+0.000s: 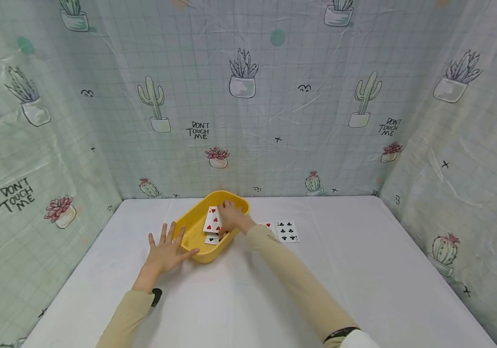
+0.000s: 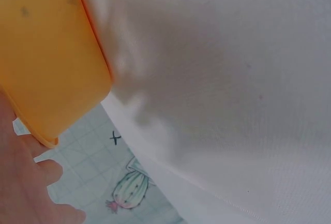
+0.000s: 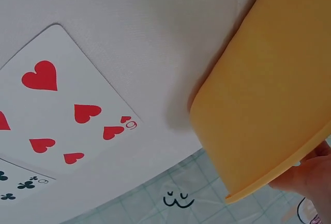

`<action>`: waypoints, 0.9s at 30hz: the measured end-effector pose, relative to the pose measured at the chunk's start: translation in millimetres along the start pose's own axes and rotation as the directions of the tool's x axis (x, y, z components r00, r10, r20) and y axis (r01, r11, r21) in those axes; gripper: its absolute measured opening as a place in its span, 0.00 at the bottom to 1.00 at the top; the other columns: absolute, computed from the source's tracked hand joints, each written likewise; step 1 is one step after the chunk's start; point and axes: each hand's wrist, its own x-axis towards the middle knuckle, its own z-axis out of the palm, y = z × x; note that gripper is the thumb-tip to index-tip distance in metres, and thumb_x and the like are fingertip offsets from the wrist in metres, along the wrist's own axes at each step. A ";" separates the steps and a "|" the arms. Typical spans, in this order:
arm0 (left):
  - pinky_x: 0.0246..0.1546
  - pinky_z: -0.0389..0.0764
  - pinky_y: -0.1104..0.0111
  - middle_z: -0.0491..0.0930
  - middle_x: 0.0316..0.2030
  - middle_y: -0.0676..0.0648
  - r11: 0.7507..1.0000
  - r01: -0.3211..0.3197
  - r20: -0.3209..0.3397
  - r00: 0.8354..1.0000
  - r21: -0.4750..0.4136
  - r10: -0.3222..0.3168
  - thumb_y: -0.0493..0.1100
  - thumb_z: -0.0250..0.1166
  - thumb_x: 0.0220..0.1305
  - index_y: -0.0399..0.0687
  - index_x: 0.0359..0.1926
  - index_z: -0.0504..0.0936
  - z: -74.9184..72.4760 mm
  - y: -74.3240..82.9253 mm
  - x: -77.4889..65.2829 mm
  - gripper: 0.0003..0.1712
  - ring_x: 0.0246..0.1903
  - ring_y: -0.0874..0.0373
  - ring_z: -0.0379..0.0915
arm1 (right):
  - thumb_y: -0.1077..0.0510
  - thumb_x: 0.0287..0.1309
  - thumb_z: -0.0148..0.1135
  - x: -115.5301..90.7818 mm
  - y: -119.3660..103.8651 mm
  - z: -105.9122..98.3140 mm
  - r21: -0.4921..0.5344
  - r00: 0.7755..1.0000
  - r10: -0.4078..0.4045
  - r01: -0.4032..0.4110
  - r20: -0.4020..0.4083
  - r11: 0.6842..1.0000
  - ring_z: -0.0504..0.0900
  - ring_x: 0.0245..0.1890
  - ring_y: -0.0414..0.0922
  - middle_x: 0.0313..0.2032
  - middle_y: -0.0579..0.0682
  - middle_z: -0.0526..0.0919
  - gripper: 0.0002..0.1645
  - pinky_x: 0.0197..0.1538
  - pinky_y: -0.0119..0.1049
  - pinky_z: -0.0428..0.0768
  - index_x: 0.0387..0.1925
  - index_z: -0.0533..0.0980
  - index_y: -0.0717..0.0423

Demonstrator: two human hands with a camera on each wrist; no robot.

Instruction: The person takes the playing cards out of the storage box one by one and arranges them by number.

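Observation:
A yellow plastic basin (image 1: 231, 195) stands on the white table. Inside it lies a hearts playing card (image 1: 211, 220), overlapping another card with black pips (image 1: 211, 239). My right hand (image 1: 232, 217) reaches over the right rim, its curled fingers at the hearts card's right edge, gripping it; the fingertips are partly hidden. In the right wrist view, the basin wall (image 3: 269, 94) covers most of that hand. My left hand (image 1: 164, 253) is spread at the basin's left front rim, fingers straight, touching it. The left wrist view shows those fingers (image 2: 26, 167) beside the basin wall (image 2: 51, 53).
Right of the basin, a six of hearts (image 3: 57, 100) and a six of clubs (image 1: 287, 232) lie face up side by side on the table (image 1: 344, 290). A cactus-print cloth (image 1: 274, 111) hangs behind the table and along both sides.

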 end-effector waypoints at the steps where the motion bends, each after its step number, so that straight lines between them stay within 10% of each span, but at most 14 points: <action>1: 0.55 0.24 0.34 0.38 0.68 0.34 1.000 0.000 0.000 1.000 0.000 0.000 0.77 0.43 0.50 0.45 0.68 0.47 -0.3 -0.1 -0.1 0.56 0.67 0.34 0.27 | 0.41 0.32 0.72 -0.5 0.6 -0.9 0.002 1.000 -0.007 0.007 -0.005 1.000 0.54 0.61 0.50 0.63 0.54 0.55 0.61 0.61 0.57 0.62 0.66 0.52 0.54; 27: 0.55 0.24 0.34 0.37 0.68 0.33 1.000 -0.004 0.002 1.000 -0.006 0.004 0.77 0.44 0.50 0.44 0.68 0.47 -2.9 -0.2 1.8 0.56 0.66 0.34 0.26 | 0.45 0.35 0.72 -34.7 32.5 -33.6 0.085 0.989 -0.107 0.116 -0.104 0.990 0.55 0.60 0.52 0.60 0.56 0.57 0.54 0.57 0.57 0.64 0.64 0.56 0.56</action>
